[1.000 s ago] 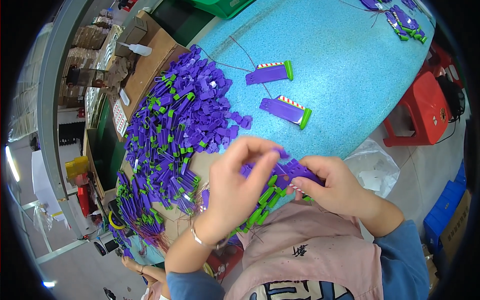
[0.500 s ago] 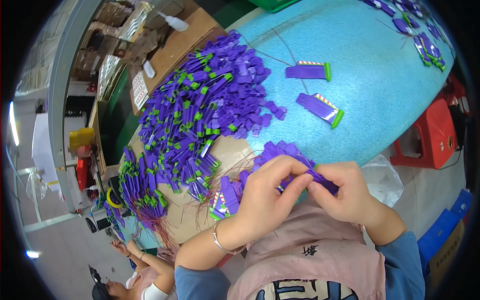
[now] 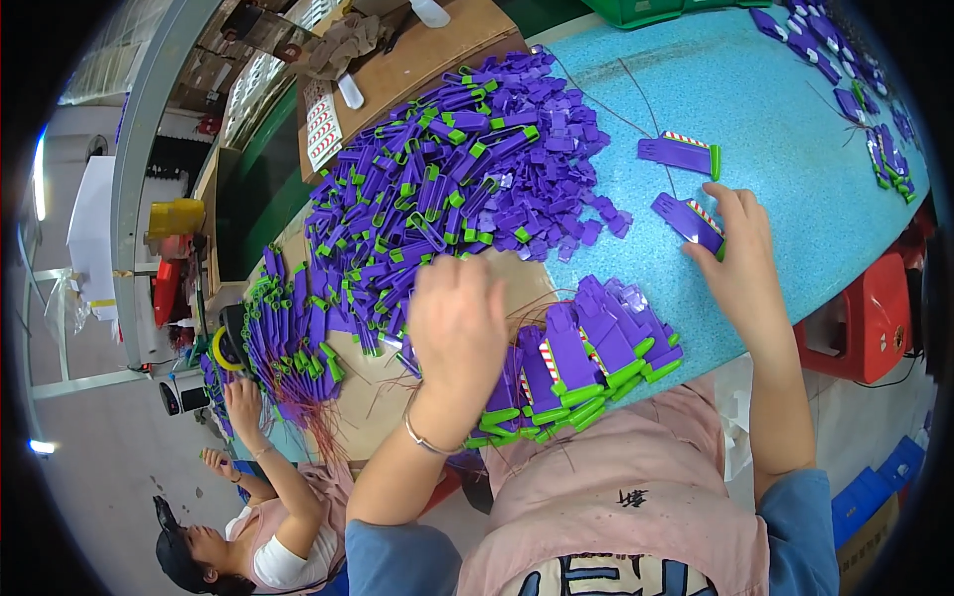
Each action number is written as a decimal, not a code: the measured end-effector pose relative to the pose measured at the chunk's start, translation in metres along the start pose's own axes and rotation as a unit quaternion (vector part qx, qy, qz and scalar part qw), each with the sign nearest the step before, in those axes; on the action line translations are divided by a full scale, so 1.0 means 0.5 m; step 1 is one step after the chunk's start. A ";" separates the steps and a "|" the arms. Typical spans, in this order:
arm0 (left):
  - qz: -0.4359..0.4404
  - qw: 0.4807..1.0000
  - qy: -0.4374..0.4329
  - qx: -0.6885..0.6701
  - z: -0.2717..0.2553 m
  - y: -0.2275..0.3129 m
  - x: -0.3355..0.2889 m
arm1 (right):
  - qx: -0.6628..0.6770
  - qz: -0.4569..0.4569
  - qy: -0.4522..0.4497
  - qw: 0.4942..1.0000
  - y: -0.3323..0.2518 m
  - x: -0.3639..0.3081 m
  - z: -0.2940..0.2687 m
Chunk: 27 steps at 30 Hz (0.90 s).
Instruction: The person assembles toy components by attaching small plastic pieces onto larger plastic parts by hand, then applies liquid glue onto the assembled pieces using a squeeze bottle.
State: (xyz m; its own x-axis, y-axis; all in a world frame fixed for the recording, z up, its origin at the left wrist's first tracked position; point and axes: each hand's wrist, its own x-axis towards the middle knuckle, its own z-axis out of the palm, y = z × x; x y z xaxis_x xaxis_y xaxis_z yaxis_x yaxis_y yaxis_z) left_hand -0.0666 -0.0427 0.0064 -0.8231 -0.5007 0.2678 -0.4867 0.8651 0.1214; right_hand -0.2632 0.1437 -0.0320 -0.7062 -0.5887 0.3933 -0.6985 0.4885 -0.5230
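My right hand (image 3: 740, 260) is over the blue tabletop, thumb and fingers spread on either side of a purple plastic piece (image 3: 684, 219) with a green end and a red-and-white striped edge. A similar striped piece (image 3: 676, 153) lies just beyond it. At the near edge of a large heap of purple and green plastic parts (image 3: 427, 169) is my left hand (image 3: 457, 323), back upward and a little blurred; its fingertips are hidden. Between my hands, close to my apron, a row of overlapping purple pieces with green ends (image 3: 571, 358) lies on the table.
Bundles of purple parts with thin red wires (image 3: 298, 338) lie at the left, where a co-worker (image 3: 288, 507) sits. More purple pieces (image 3: 879, 149) are at the far right. A striped sticker sheet (image 3: 323, 129) lies beside the heap. A red stool (image 3: 860, 318) stands at the right.
My hands were together on a purple piece above the near row; they have parted. The left moved to the heap's edge, the right out to the striped piece. The view has shifted.
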 end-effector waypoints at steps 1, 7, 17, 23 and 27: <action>-0.024 0.997 0.000 0.071 -0.004 -0.008 0.008 | 0.048 0.033 -0.033 0.998 0.001 0.001 0.001; -0.031 0.995 0.001 0.092 0.024 -0.048 0.013 | 0.207 0.090 -0.191 0.955 -0.008 -0.024 -0.011; -0.157 0.765 -0.123 -0.612 -0.051 0.080 -0.004 | 0.675 0.307 -0.338 0.579 -0.118 -0.079 -0.029; -0.128 0.753 -0.137 -0.631 -0.038 0.092 -0.026 | 0.664 0.297 -0.325 0.604 -0.118 -0.077 -0.032; -0.076 0.823 -0.192 -0.529 -0.054 0.077 -0.005 | 0.605 0.293 -0.358 0.648 -0.113 -0.069 -0.047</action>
State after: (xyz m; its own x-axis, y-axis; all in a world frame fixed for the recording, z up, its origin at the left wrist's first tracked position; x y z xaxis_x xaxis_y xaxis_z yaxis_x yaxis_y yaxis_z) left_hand -0.0751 -0.0075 0.0360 -0.9069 -0.4026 -0.1246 -0.2328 0.2320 0.9445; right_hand -0.2018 0.1514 0.0016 -0.2714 -0.8902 -0.3660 0.5742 0.1554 -0.8038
